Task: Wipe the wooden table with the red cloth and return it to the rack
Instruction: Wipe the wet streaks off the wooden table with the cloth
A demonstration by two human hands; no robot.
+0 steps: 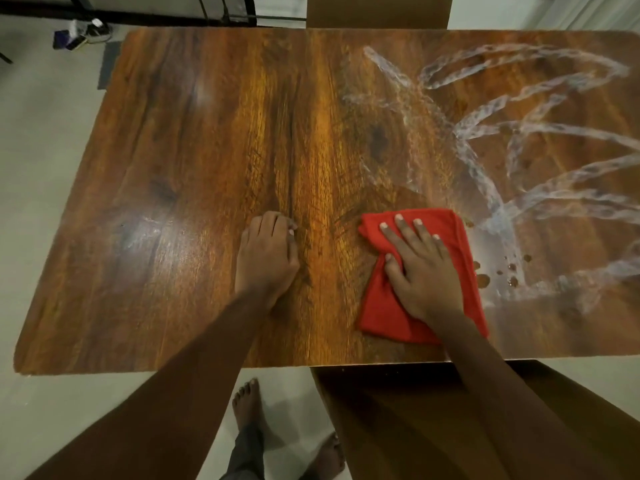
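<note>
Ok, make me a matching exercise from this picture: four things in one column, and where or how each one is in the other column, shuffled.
Things:
1. red cloth
2. left hand
3. wet streaks
4. bare feet

Places or states:
A. on the pale floor by the wooden table's near edge
B. fingers curled, resting on bare wood
C. pressed flat under the right hand
D. across the table's right half

Pairs: 1-C, 2-B, 3-D, 4-A
</note>
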